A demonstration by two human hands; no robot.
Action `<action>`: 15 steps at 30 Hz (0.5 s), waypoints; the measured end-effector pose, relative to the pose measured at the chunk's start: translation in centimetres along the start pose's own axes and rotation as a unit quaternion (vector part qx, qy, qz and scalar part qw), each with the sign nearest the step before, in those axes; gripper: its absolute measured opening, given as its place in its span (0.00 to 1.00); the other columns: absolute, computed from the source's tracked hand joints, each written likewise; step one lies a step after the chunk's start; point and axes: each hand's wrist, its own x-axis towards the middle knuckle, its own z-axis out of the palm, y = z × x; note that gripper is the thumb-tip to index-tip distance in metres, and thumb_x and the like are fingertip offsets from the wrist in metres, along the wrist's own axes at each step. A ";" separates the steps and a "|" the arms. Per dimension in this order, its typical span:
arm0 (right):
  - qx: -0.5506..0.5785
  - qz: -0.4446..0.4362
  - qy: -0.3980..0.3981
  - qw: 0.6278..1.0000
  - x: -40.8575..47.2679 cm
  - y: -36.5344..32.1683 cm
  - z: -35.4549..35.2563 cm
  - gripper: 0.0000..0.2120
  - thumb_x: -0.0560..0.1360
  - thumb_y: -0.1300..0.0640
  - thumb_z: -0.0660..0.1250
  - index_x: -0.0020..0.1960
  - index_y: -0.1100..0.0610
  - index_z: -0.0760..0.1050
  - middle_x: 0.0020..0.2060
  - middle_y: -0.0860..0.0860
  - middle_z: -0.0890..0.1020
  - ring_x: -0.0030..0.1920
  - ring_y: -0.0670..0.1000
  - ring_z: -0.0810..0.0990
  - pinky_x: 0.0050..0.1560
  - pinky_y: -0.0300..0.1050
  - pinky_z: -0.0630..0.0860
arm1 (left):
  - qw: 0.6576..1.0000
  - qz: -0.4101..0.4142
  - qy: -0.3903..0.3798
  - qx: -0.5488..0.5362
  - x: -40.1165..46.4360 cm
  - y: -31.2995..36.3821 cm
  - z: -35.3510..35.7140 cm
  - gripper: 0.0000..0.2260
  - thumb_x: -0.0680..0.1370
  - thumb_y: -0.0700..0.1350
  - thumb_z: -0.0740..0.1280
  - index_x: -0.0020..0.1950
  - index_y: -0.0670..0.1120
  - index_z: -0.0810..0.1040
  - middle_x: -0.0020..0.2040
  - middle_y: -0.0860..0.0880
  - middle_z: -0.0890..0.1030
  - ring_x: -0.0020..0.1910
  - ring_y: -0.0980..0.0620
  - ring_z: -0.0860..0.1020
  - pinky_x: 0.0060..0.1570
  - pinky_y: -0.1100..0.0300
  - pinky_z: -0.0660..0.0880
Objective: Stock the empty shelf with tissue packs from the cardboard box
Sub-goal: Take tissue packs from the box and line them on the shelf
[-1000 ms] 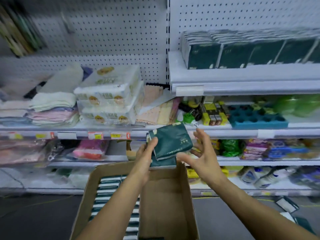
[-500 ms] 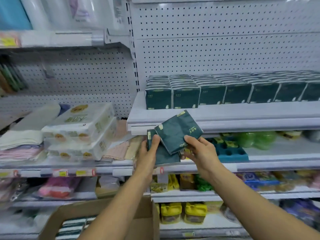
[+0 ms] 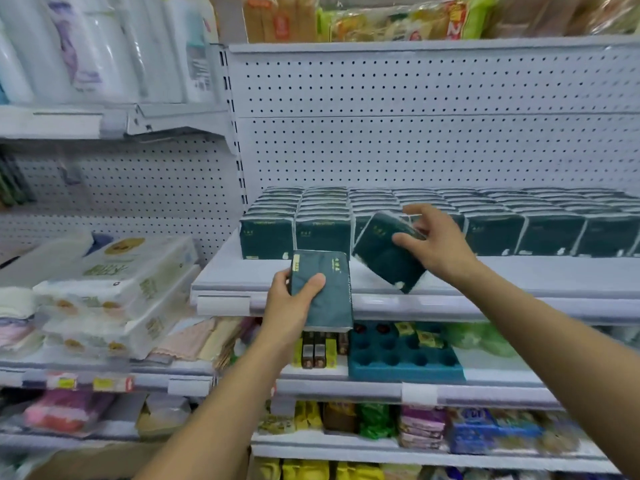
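My left hand grips a dark green tissue pack upright, just below the front lip of the white shelf. My right hand holds a second dark green tissue pack, tilted, over the bare front strip of that shelf. Behind it, rows of the same green packs fill the shelf from left to right, standing several deep against the pegboard. Only a brown corner of the cardboard box shows at the bottom left.
White bundled tissue packages lie on the lower shelf at left. A blue tray and small goods sit on the shelf beneath my hands. Paper rolls and snack bags stand above. Pegboard backs the shelves.
The view has risen from the box to the shelf. My hands split the two packs apart: the right carried one up over the shelf front, the left kept the other below.
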 end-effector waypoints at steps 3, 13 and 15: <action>-0.164 -0.081 -0.040 0.982 2.7 0.5 0.4 0.20 0.76 0.51 0.69 0.65 0.50 0.68 0.60 0.54 0.78 0.58 0.55 0.77 0.54 0.53 0.76 | 1.000 0.005 0.002 0.005 1.4 1.0 0.9 0.15 0.77 0.48 0.72 0.61 0.48 0.73 0.52 0.51 0.82 0.43 0.58 0.83 0.33 0.67 0.78; -0.289 -0.241 -0.015 0.926 4.8 7.2 2.7 0.26 0.70 0.51 0.75 0.67 0.51 0.74 0.67 0.50 0.75 0.66 0.56 0.72 0.65 0.57 0.65 | 0.999 0.024 0.005 0.032 6.3 1.7 1.1 0.22 0.75 0.52 0.73 0.65 0.48 0.72 0.56 0.51 0.81 0.52 0.52 0.82 0.50 0.55 0.80; -0.286 -0.257 -0.002 0.923 5.0 8.1 3.3 0.30 0.68 0.53 0.77 0.68 0.50 0.72 0.66 0.48 0.76 0.66 0.55 0.73 0.67 0.61 0.64 | 0.999 0.024 0.003 0.028 7.0 1.7 1.2 0.22 0.75 0.52 0.73 0.65 0.48 0.72 0.56 0.51 0.81 0.51 0.53 0.82 0.47 0.58 0.80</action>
